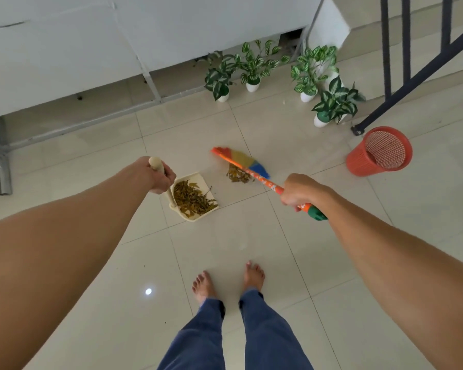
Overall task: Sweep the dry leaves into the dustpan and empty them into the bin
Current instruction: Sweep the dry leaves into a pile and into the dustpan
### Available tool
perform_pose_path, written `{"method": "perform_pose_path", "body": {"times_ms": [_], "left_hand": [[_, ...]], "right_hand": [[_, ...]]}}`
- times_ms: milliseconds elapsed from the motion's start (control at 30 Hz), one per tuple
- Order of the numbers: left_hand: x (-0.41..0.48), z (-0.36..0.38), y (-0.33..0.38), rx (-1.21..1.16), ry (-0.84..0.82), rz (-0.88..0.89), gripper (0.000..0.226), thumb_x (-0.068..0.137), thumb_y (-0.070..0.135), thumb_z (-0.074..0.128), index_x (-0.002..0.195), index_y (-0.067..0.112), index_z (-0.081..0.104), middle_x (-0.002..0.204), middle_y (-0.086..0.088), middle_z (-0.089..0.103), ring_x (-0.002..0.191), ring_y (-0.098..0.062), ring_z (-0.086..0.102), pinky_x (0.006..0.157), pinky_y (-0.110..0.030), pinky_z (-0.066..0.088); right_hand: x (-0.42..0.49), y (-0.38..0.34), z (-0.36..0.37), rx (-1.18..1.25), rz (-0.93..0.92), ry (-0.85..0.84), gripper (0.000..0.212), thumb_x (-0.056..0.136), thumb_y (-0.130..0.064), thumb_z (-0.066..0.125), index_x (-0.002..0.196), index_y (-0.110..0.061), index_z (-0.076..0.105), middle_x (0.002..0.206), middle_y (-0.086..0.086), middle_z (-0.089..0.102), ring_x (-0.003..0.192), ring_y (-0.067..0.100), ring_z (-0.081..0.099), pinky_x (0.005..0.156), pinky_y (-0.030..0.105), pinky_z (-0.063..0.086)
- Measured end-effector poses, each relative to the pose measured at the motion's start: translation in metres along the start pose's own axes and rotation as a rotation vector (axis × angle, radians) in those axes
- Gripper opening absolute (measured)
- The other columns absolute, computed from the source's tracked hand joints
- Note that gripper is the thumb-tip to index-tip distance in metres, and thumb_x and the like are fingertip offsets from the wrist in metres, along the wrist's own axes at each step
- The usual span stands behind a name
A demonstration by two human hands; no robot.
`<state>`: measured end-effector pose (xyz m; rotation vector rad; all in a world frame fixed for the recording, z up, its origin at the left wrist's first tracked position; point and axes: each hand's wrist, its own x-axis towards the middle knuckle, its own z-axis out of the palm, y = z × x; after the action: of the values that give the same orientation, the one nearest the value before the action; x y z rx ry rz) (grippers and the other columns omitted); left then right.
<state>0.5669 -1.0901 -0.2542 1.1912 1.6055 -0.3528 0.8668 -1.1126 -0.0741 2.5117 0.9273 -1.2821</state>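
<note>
A cream dustpan [204, 180] rests on the tiled floor, and a heap of dry brown leaves [191, 199] lies inside it. My left hand [158, 177] grips the top of its upright handle. My right hand [300, 192] grips the orange handle of a broom [245, 160] with multicoloured bristles. The bristles touch the floor just beyond a small pile of leaves [238, 176], to the right of the dustpan's mouth. An orange mesh bin [380, 152] stands at the right, tilted in this view, with its open top showing.
Several potted green plants [251, 66] in white pots stand along the back. A dark stair railing [412, 62] rises at the upper right, next to the bin. A white panel on a grey metal frame [150, 81] runs along the left. My bare feet [227, 281] stand below.
</note>
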Motion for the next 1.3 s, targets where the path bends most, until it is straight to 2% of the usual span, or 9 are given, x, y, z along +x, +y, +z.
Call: {"method": "perform_pose_path", "body": {"times_ms": [133, 233, 367, 500, 633, 733, 833, 1000, 1300], "left_hand": [[-0.003, 0.008, -0.011, 0.264, -0.102, 0.1, 0.057, 0.114, 0.018, 0.034, 0.165, 0.003, 0.011, 0.167, -0.013, 0.022, 0.156, -0.025, 0.029, 0.13, -0.033, 0.023], [-0.011, 0.015, -0.018, 0.513, -0.12, 0.102, 0.057, 0.114, 0.016, 0.034, 0.165, 0.003, 0.011, 0.167, -0.013, 0.023, 0.156, -0.025, 0.03, 0.13, -0.032, 0.024], [-0.013, 0.016, -0.025, 0.617, -0.093, 0.095, 0.052, 0.115, 0.012, 0.026, 0.165, 0.004, 0.013, 0.167, -0.013, 0.024, 0.155, -0.026, 0.031, 0.129, -0.033, 0.024], [-0.014, 0.014, -0.028, 0.599, -0.091, 0.099, 0.05, 0.115, 0.008, 0.023, 0.164, 0.004, 0.015, 0.166, -0.013, 0.025, 0.154, -0.026, 0.032, 0.129, -0.032, 0.025], [-0.011, 0.012, -0.029, 0.556, -0.085, 0.091, 0.051, 0.114, 0.009, 0.024, 0.164, 0.003, 0.014, 0.166, -0.014, 0.024, 0.155, -0.026, 0.032, 0.129, -0.031, 0.025], [-0.014, 0.009, -0.033, 0.547, -0.085, 0.091, 0.051, 0.115, 0.009, 0.024, 0.164, 0.003, 0.015, 0.166, -0.014, 0.025, 0.155, -0.026, 0.032, 0.129, -0.031, 0.025], [-0.013, 0.007, -0.036, 0.543, -0.081, 0.113, 0.051, 0.115, 0.01, 0.025, 0.164, 0.004, 0.014, 0.166, -0.013, 0.024, 0.155, -0.026, 0.032, 0.129, -0.031, 0.025], [-0.014, 0.008, -0.037, 0.546, -0.095, 0.104, 0.052, 0.114, 0.011, 0.027, 0.164, 0.003, 0.014, 0.166, -0.013, 0.025, 0.154, -0.026, 0.032, 0.129, -0.032, 0.025], [-0.013, 0.008, -0.038, 0.581, -0.122, 0.106, 0.052, 0.114, 0.01, 0.027, 0.164, 0.003, 0.015, 0.166, -0.014, 0.024, 0.155, -0.026, 0.032, 0.129, -0.032, 0.025]], "right_hand": [[-0.027, 0.01, 0.015, -0.015, -0.014, -0.015, 0.017, 0.08, -0.01, 0.051, 0.092, -0.014, 0.062, 0.066, 0.007, 0.068, 0.044, 0.017, 0.065, 0.049, 0.025, 0.052], [-0.033, 0.009, 0.027, -0.002, 0.026, 0.061, 0.02, 0.078, -0.009, 0.05, 0.093, -0.014, 0.063, 0.056, 0.003, 0.065, 0.042, 0.015, 0.064, 0.044, 0.02, 0.045], [-0.013, -0.012, 0.032, 0.095, 0.102, 0.087, 0.022, 0.081, -0.01, 0.052, 0.097, -0.007, 0.066, 0.054, 0.002, 0.066, 0.05, 0.016, 0.064, 0.047, 0.021, 0.044], [-0.003, -0.022, 0.036, 0.196, 0.07, -0.055, 0.026, 0.082, -0.01, 0.058, 0.104, 0.0, 0.067, 0.064, 0.008, 0.067, 0.055, 0.023, 0.061, 0.057, 0.025, 0.049], [-0.025, -0.012, 0.028, 0.172, -0.057, -0.136, 0.039, 0.079, -0.01, 0.06, 0.118, -0.008, 0.065, 0.062, 0.006, 0.061, 0.037, 0.012, 0.055, 0.035, 0.014, 0.038], [-0.044, -0.01, 0.025, 0.204, -0.085, -0.126, 0.044, 0.077, -0.013, 0.059, 0.121, -0.018, 0.065, 0.063, 0.005, 0.062, 0.034, 0.009, 0.055, 0.033, 0.014, 0.037], [-0.047, -0.016, 0.035, 0.179, -0.063, -0.054, 0.041, 0.075, -0.014, 0.058, 0.114, -0.025, 0.066, 0.059, 0.004, 0.065, 0.035, 0.009, 0.059, 0.043, 0.02, 0.046], [-0.033, -0.042, 0.061, 0.285, 0.022, -0.033, 0.016, 0.076, -0.008, 0.056, 0.089, -0.008, 0.065, 0.053, 0.004, 0.063, 0.047, 0.02, 0.062, 0.052, 0.023, 0.048], [-0.06, -0.043, 0.067, 0.547, -0.096, -0.168, 0.045, 0.082, -0.007, 0.059, 0.123, -0.023, 0.064, 0.06, 0.002, 0.054, 0.032, 0.009, 0.047, 0.034, 0.015, 0.037]]}}
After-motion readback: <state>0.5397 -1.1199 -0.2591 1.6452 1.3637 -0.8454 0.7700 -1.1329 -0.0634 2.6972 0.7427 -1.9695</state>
